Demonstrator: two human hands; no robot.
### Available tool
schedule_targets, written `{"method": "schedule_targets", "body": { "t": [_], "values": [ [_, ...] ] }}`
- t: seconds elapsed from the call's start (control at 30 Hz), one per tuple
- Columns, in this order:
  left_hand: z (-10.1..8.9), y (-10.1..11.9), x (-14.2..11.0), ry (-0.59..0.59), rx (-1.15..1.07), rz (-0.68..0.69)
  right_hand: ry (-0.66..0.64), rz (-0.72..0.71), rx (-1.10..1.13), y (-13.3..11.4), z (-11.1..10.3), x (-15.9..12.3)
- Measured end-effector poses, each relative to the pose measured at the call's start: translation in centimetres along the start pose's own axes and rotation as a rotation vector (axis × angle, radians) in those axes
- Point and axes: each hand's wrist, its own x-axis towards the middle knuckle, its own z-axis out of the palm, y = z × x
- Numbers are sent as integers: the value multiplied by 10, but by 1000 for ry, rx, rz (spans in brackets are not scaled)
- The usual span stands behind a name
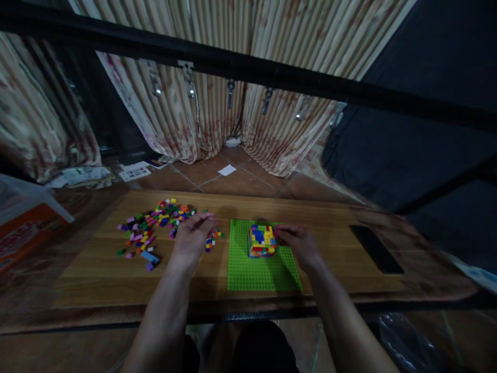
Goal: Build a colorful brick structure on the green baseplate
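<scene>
A small block-shaped build of toy bricks [262,241] in yellow, blue, red and white stands on a green studded baseplate [248,277]. My right hand [297,241] is at its right side, thumb and fingers pinched together by the top edge. A pinkish spot shows at those fingertips, too small to make out. Left of the baseplate, my left hand [195,233] hovers beside loose coloured bricks [137,237], its fingers loosely stretched to the right and apart from the build. A few small bricks [210,243] lie just right of that hand, partly hidden by it.
The wooden board [104,280] carries everything, with a black phone-like slab [376,248] at its right. A clear-walled box with an orange label [29,228] stands at far left. A dark bar [248,70] with hanging clips crosses above, before striped curtains [217,119].
</scene>
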Motion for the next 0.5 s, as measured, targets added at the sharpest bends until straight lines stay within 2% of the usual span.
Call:
{"method": "schedule_targets", "body": {
  "t": [0.23,0.5],
  "values": [
    [1,-3,1,-23,56,5,-57,15,-83,-6,-4,11],
    [2,-7,2,-31,82,39,-114,34,-51,-6,1,16]
  ]
}}
